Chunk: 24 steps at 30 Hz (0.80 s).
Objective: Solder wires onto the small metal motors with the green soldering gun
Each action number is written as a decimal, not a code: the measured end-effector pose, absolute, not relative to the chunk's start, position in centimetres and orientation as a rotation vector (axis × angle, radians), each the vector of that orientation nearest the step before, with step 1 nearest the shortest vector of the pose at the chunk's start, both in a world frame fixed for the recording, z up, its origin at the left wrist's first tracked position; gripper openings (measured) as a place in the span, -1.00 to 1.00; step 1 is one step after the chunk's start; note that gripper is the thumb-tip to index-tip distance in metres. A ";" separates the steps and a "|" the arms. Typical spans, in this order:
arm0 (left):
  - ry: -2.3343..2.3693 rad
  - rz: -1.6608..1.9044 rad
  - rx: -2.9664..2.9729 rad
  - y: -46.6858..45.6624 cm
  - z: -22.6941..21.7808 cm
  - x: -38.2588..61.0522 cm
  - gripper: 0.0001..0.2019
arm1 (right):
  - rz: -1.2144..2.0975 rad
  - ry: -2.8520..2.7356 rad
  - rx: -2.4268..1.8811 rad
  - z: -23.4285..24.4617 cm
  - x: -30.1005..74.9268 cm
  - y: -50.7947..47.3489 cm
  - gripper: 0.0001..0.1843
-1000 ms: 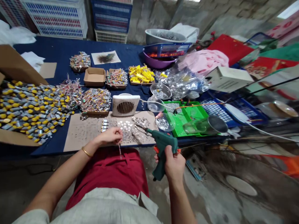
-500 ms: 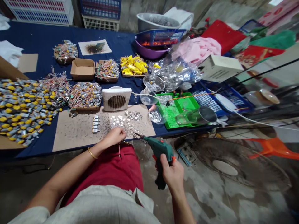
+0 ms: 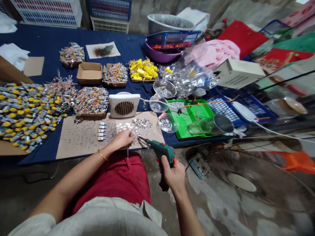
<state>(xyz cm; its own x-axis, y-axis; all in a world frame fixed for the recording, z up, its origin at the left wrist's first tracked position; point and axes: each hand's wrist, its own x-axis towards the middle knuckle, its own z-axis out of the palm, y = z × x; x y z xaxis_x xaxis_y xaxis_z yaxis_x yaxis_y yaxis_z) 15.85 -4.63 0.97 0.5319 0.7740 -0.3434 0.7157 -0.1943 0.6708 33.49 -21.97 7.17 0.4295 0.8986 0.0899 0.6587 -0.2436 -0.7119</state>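
Observation:
My left hand [image 3: 123,139] is closed in a pinch over the cardboard's front edge, with a thin wire [image 3: 127,152] hanging from its fingers. What else sits between the fingertips is too small to make out. My right hand [image 3: 173,173] grips a green soldering gun [image 3: 161,149] by its black handle. Its tip points left, just right of my left fingers. Beyond my hands, small metal pieces [image 3: 142,123] lie scattered on the cardboard sheet [image 3: 78,137]. A short row of small motors [image 3: 101,131] is lined up left of them.
A small white fan [image 3: 124,105] stands behind the cardboard. Loose motors [image 3: 22,114] are heaped at left. Boxes hold wired motors [image 3: 91,100] and yellow parts [image 3: 143,68]. A green tray [image 3: 183,126] and a bowl of metal bits [image 3: 167,124] are at right, above a large floor fan [image 3: 242,182].
My right hand has brought the soldering gun left and slightly up, so its tip is closer to my left hand. My left hand keeps its pinch. The view has shifted slightly.

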 end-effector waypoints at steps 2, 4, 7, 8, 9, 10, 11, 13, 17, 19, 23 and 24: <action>1.215 0.081 1.943 -4.5 0.9 15.9 -0.80 | 0.446 -1.325 -2.004 7.1 33.5 -21.9 -0.50; 1.215 0.074 1.943 -4.4 0.8 16.0 -0.79 | 0.445 -1.341 -2.018 7.1 33.5 -21.8 -0.49; 1.212 0.060 1.945 -4.2 0.7 16.0 -0.77 | 0.444 -1.362 -2.037 7.1 33.5 -21.7 -0.48; 1.212 0.054 1.946 -4.2 0.6 16.0 -0.78 | 0.442 -1.366 -2.044 7.1 33.5 -21.6 -0.47; 1.214 0.047 1.947 -4.1 0.6 16.0 -0.78 | 0.440 -1.367 -2.049 7.2 33.5 -21.6 -0.47; 1.216 0.041 1.948 -4.1 0.5 16.1 -0.78 | 0.435 -1.367 -2.052 7.2 33.6 -21.6 -0.48; 1.218 0.037 1.949 -4.0 0.4 16.1 -0.79 | 0.429 -1.367 -2.055 7.1 33.6 -21.5 -0.48; 1.214 0.033 1.955 -4.0 0.3 16.1 -0.79 | 0.421 -1.372 -2.060 7.1 33.6 -21.5 -0.48; 1.210 0.028 1.958 -3.9 0.1 16.1 -0.79 | 0.403 -1.403 -2.074 7.0 33.6 -21.4 -0.46; 1.213 0.027 1.956 -3.9 0.2 16.1 -0.79 | 0.391 -1.412 -2.079 7.0 33.6 -21.3 -0.46; 1.206 0.020 1.968 -3.9 0.4 16.1 -0.79 | 0.379 -1.460 -2.052 7.2 33.6 -21.1 -0.50; 1.206 0.018 1.970 -3.9 0.5 16.1 -0.79 | 0.369 -1.490 -2.039 7.3 33.5 -21.0 -0.52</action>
